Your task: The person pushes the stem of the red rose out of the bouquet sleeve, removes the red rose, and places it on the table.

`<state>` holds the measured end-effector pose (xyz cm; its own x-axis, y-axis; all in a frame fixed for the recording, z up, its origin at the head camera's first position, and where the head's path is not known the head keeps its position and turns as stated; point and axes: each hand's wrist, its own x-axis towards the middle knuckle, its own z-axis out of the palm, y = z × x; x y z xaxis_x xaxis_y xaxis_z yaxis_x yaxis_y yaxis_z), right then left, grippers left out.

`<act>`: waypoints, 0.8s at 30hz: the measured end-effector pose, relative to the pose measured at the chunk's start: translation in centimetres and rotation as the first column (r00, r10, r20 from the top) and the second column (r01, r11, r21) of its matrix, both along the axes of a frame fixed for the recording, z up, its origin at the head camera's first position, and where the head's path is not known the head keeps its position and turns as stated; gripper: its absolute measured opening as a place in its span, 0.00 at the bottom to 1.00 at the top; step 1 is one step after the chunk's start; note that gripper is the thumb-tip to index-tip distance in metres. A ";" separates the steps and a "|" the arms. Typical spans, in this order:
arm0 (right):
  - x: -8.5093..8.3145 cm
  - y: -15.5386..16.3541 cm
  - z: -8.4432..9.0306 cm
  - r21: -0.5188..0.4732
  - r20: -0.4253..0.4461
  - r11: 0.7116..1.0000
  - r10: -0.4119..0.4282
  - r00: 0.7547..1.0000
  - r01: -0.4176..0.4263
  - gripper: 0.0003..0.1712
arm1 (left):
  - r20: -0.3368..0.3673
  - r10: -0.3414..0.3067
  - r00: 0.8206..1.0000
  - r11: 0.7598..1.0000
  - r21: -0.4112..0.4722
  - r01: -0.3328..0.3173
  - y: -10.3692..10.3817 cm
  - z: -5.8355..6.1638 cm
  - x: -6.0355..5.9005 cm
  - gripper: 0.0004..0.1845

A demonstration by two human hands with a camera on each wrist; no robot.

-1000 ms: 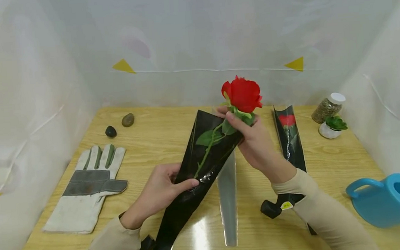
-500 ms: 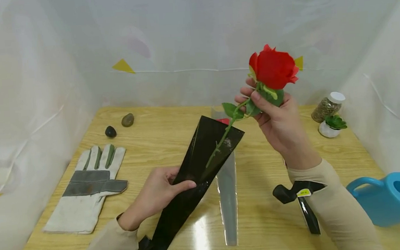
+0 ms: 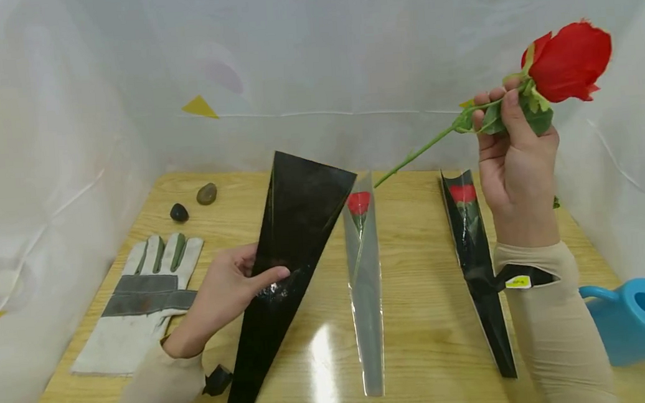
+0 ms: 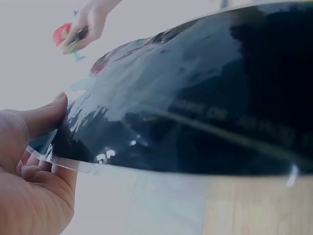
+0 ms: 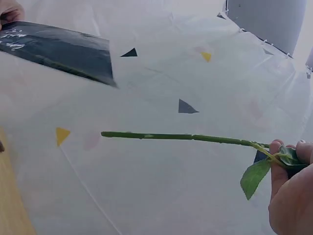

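Note:
My left hand [image 3: 224, 289] grips a black flower sleeve [image 3: 296, 222] at mid-length, thumb across its front and fingers behind. The sleeve tilts, its wide mouth up and its narrow end toward me. High on the right, my right hand [image 3: 519, 169] pinches a red rose [image 3: 571, 62] by the stem just under the bloom. The rose's bare green stem [image 5: 171, 137] points down and left, apart from the sleeve's mouth. In the left wrist view the glossy sleeve [image 4: 161, 112] fills much of the picture, with the left thumb [image 4: 46, 115] on its edge.
On the wooden table lie a clear sleeve [image 3: 370, 323] and a black sleeve [image 3: 476, 278], each with a rose inside. A work glove [image 3: 134, 321] and two stones [image 3: 179, 212] are at left, a blue watering can [image 3: 629, 323] at right. White sheeting surrounds the table.
The right hand has drawn the rose out of the black sleeve and carried it up and right. The left hand has moved the sleeve slightly left and up.

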<state>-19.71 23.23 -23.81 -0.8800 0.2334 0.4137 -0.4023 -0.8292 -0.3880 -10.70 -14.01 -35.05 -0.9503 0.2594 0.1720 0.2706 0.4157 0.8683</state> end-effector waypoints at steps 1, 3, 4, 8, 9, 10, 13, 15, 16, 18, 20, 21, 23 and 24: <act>-0.2 -0.1 -0.4 0.027 0.011 1.000 0.001 1.000 -0.002 0.18 | 0.018 0.011 1.000 1.000 0.018 -0.011 -0.2 0.1 -0.3 0.18; -0.6 -0.6 -1.3 0.108 0.041 0.994 0.012 0.999 -0.016 0.17 | 0.051 0.028 0.998 0.998 0.057 -0.031 -0.5 0.2 -1.1 0.21; -0.7 -0.9 -1.9 0.160 0.059 0.987 0.021 0.998 -0.030 0.16 | 0.067 0.042 0.997 0.996 0.075 -0.047 -0.7 0.2 -1.5 0.20; -1.3 -2.9 -4.5 0.417 0.168 0.901 0.048 0.985 -0.116 0.17 | 0.144 0.055 0.988 0.983 0.166 -0.079 -1.0 -0.1 -3.2 0.26; -1.5 -3.6 -5.3 0.474 0.203 0.868 0.054 0.978 -0.147 0.18 | 0.161 0.052 0.986 0.978 0.189 -0.082 -1.0 -0.3 -3.7 0.27; -1.6 -4.2 -6.0 0.519 0.241 0.836 0.060 0.969 -0.180 0.18 | 0.180 0.051 0.982 0.974 0.210 -0.089 -1.1 -0.5 -4.1 0.28; -2.2 -6.2 -8.5 0.616 0.346 0.728 0.095 0.933 -0.303 0.17 | 0.223 0.041 0.974 0.964 0.247 -0.097 -1.3 -1.2 -5.6 0.29; -2.6 -7.6 -10.2 0.648 0.408 0.661 0.117 0.905 -0.378 0.18 | 0.251 0.056 0.966 0.966 0.233 -0.117 -1.5 -1.7 -6.5 0.28; -2.8 -8.2 -11.0 0.663 0.436 0.625 0.126 0.891 -0.412 0.18 | 0.265 0.065 0.962 0.967 0.221 -0.126 -1.6 -2.1 -6.9 0.28; -3.0 -9.4 -12.5 0.684 0.475 0.559 0.145 0.868 -0.467 0.19 | 0.283 0.085 0.955 0.972 0.186 -0.142 -1.8 -2.7 -7.8 0.28; -3.1 -10.3 -13.9 0.686 0.511 0.518 0.157 0.845 -0.511 0.19 | 0.294 0.108 0.950 0.974 0.160 -0.160 -1.9 -3.3 -8.5 0.27; -3.1 -10.6 -14.5 0.682 0.530 0.501 0.165 0.832 -0.533 0.19 | 0.295 0.115 0.949 0.974 0.154 -0.166 -2.0 -3.6 -8.8 0.26; -3.0 -11.3 -15.5 0.653 0.568 0.488 0.191 0.801 -0.579 0.18 | 0.305 0.126 0.944 0.972 0.153 -0.180 -2.0 -4.3 -9.4 0.24; -3.0 -11.6 -15.9 0.636 0.588 0.484 0.201 0.783 -0.602 0.18 | 0.318 0.127 0.940 0.969 0.165 -0.186 -2.1 -4.7 -9.6 0.22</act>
